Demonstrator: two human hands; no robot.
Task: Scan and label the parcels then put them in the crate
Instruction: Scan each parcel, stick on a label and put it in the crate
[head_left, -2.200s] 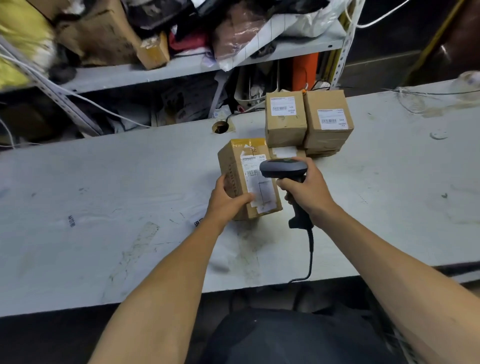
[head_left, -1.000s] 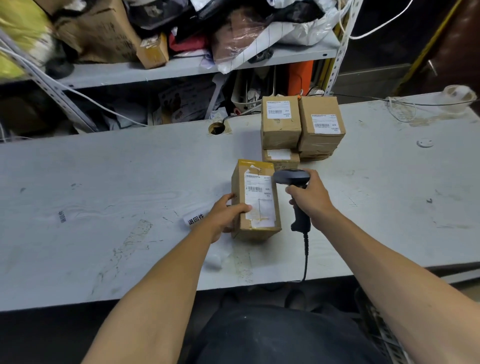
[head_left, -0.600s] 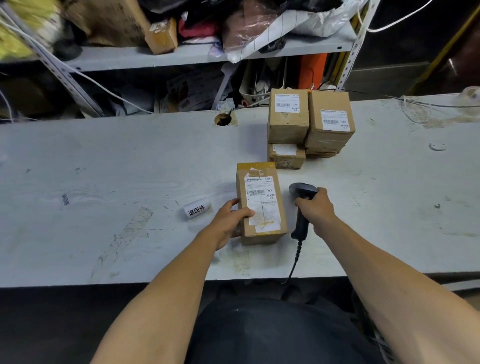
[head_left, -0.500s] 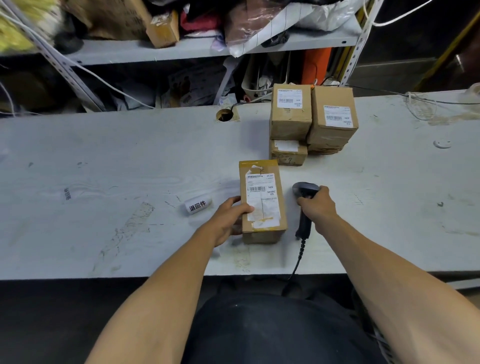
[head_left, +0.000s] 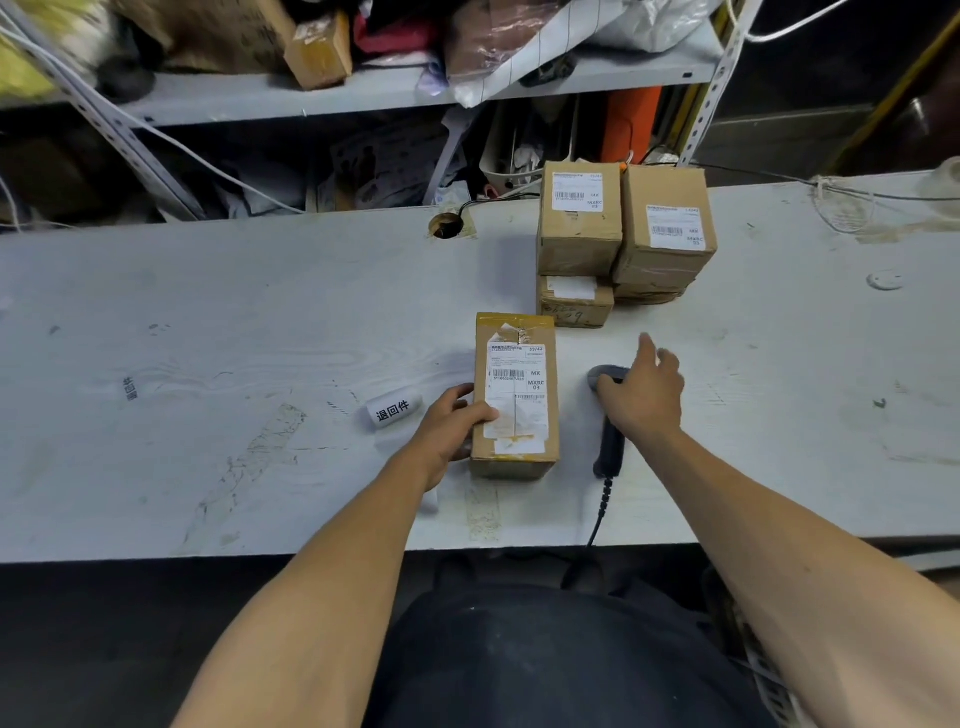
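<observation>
Now the scuffed grey tabletop (head_left: 208, 322) is carrying everything: the taped cardboard parcel (head_left: 515, 395) is lying flat near its front edge, the left hand (head_left: 447, 426) gripping its side, while the right hand (head_left: 641, 395) is spreading open, having just released the black scanner (head_left: 609, 447) beside it; labelling probably comes next

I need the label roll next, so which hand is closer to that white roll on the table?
Left. The left hand grips the parcel just right of the roll; the right hand is beyond the parcel.

Scuffed grey worktable (head_left: 208, 322) — cluttered metal shelving (head_left: 363, 96)
</observation>
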